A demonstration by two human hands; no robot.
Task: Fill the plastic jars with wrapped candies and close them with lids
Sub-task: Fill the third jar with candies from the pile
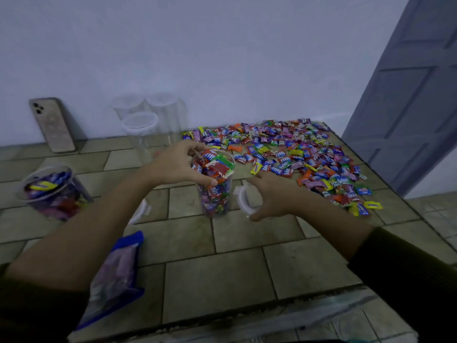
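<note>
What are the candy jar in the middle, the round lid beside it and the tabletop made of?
The jar looks like clear glossy plastic; wrappers show through its wall. The lid seems to be whitish translucent plastic, judging by its pale smooth rim. The tabletop looks like matte brownish tiles with dark joints, possibly only a printed covering.

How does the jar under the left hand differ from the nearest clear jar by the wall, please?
The filled jar is packed with wrapped candies heaped past its rim; the jar by the wall is empty. The filled jar is open, the left hand gripping its top while the right hand holds a lid beside it; the jar by the wall is capped. Both are clear plastic and stand upright.
</note>
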